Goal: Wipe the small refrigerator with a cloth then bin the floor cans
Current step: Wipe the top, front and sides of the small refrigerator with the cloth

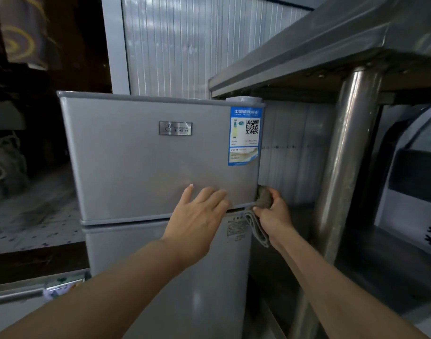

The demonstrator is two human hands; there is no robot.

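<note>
Cloth [263, 199] against closed refrigerator [145, 162] corner.

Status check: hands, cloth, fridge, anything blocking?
Left hand flat on small silver refrigerator upper door. Right hand grips grey-brown cloth at door's lower right corner. Steel table leg close right.

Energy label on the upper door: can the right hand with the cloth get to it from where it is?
Probably yes. The right hand grips the cloth at the upper door's lower right corner; the energy label sits directly above, with bare door between. The left hand lies flat further left.
</note>
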